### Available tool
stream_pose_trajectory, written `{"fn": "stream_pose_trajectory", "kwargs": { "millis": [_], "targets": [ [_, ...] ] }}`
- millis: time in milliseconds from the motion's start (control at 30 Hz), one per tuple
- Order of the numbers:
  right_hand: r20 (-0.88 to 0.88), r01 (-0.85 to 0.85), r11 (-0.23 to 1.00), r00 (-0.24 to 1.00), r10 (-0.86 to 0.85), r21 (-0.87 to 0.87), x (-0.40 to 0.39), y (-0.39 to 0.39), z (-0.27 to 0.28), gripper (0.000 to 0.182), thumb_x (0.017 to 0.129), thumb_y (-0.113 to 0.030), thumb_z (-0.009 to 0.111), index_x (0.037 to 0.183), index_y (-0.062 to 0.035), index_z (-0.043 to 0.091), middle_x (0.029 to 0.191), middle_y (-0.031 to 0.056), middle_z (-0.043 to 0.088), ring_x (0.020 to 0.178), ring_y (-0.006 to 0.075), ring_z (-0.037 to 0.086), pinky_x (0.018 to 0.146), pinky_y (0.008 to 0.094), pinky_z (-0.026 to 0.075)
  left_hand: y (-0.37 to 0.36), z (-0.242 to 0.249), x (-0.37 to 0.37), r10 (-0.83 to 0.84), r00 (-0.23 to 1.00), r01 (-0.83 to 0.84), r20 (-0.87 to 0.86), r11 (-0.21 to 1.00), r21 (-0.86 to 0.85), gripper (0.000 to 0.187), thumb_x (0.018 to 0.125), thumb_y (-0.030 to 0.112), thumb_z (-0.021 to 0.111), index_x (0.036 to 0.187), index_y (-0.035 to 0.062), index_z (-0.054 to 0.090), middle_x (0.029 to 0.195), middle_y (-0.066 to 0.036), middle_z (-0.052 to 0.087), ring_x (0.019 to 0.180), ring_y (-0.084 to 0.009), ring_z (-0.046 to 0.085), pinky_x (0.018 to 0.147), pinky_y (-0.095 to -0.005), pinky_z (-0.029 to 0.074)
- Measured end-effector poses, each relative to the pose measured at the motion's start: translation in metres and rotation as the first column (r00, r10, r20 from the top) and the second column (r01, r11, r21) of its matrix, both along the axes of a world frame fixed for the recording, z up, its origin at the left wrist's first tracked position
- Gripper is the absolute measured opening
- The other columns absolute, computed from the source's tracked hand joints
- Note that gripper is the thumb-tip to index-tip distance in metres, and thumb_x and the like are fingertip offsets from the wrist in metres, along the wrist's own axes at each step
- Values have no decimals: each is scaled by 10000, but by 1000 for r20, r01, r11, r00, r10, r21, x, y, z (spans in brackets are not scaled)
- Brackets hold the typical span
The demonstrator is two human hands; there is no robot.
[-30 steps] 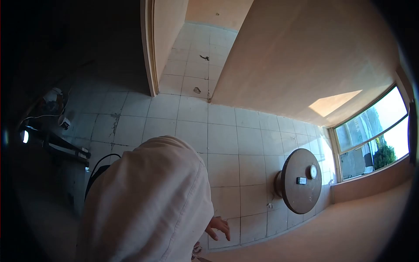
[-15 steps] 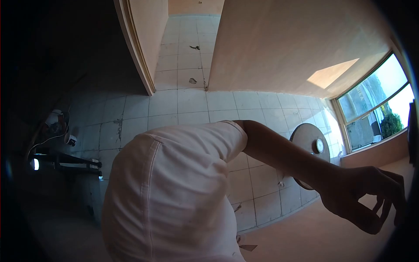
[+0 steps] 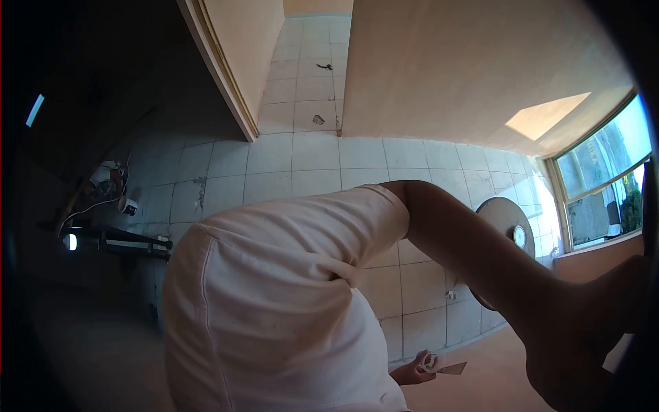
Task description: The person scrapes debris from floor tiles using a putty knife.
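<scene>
My left arm stretches across to the right, and my left hand (image 3: 583,336) is large and dark at the right edge. Its fingers are in shadow and run partly out of view, so what they hold, if anything, is hidden. Low in the middle, below the white shirt (image 3: 295,288), my right hand (image 3: 412,371) is closed around a putty knife (image 3: 452,369). The blade points right, in front of the pinkish wall (image 3: 480,391). A pale, rounded part shows at the fingers, too small to make out.
A round grey board (image 3: 504,209) with a white round item (image 3: 519,237) on it stands behind my forearm. White floor tiles (image 3: 316,152) run to a doorway. A window (image 3: 604,185) is at right. A dark stand (image 3: 130,242) and a cable lie at left.
My left hand has come nearer the camera and its fingers have left view. My right hand with the putty knife has come out from below the shirt. The whole view has shifted a little.
</scene>
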State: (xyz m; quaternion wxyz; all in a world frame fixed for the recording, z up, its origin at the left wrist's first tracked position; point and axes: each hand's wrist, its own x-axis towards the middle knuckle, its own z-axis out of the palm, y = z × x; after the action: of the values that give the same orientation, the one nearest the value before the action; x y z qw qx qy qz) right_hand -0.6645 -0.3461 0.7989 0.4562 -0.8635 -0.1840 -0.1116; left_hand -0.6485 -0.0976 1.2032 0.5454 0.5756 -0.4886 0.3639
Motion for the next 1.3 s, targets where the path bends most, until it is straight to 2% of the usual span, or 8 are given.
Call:
{"fn": "stream_pose_trajectory", "kwargs": {
  "millis": [433, 600, 767, 967, 1067, 1133, 1200, 1300],
  "targets": [
    [-142, -62, 980, 986, 89, 188, 42, 245, -79, 427, 816, -174, 840, 1150, 4, 643, 1114, 142, 538, 1026, 284, 643, 853, 395, 567, 163, -8, 45, -295, 943, 316, -154, 939, 138, 432, 1036, 341, 579, 1308, 5, 596, 1184, -110, 659, 1056, -194, 643, 922, -374, 499],
    [-225, 272, 949, 946, -233, 161, 12, 298, -86, 469, 758, -180, 864, 1135, 2, 653, 1104, 144, 538, 1014, 295, 643, 855, 402, 553, 196, -13, 34, -827, 451, 863, -334, 500, -74, 442, 1038, 338, 573, 1313, -7, 594, 1177, -119, 659, 1065, -204, 643, 938, -381, 498],
    [-155, 466, 884, 871, -466, -34, 24, 337, -65, 543, 678, -198, 880, 1156, -63, 661, 1088, 136, 547, 992, 320, 627, 858, 386, 521, 217, -34, 18, -901, -154, 975, -405, -74, -208, 452, 1039, 336, 567, 1317, -18, 592, 1171, -127, 660, 1075, -214, 644, 955, -388, 497],
    [-255, 516, 856, 830, -496, 17, 104, 386, -92, 526, 708, -231, 875, 1165, -77, 664, 1085, 126, 553, 999, 307, 631, 864, 393, 523, 331, -113, 128, -770, -137, 939, -623, 99, -329, 463, 1041, 334, 559, 1323, -33, 590, 1163, -137, 660, 1086, -227, 645, 974, -397, 495],
    [-253, 462, 887, 859, -446, 5, 174, 431, -111, 520, 712, -244, 879, 1162, -84, 675, 1087, 118, 557, 1004, 304, 634, 862, 395, 528, 429, -248, 183, -353, 26, 732, -935, 644, -223, 488, 1082, 381, 485, 1416, 33, 558, 1143, -110, 694, 1091, -208, 641, 1045, -392, 451],
    [-236, 398, 916, 887, -397, -47, 236, 465, -111, 524, 703, -240, 883, 1158, -82, 679, 1093, 118, 557, 1009, 309, 634, 868, 397, 530, 510, -368, 191, -111, -38, 210, -993, 971, -117, 438, 1080, 352, 496, 1415, 78, 561, 996, -58, 716, 1046, -150, 637, 998, -352, 445],
    [-171, 315, 948, 932, -319, -52, 302, 504, -98, 523, 705, -237, 879, 1162, -82, 677, 1098, 116, 558, 1027, 307, 632, 875, 393, 527, 599, -470, 151, 128, -391, -374, -912, 883, 285, 411, 1054, 389, 516, 1339, 103, 593, 901, -23, 708, 961, -128, 635, 901, -362, 425],
    [-129, 247, 969, 962, -241, 30, 403, 567, -62, 516, 718, -230, 872, 1172, -83, 677, 1104, 108, 559, 1049, 296, 627, 877, 386, 524, 719, -530, 49, -240, -561, -796, -792, 417, 438, 450, 997, 470, 529, 1292, 142, 617, 951, -50, 650, 950, -192, 623, 838, -417, 430]
  ]
}}
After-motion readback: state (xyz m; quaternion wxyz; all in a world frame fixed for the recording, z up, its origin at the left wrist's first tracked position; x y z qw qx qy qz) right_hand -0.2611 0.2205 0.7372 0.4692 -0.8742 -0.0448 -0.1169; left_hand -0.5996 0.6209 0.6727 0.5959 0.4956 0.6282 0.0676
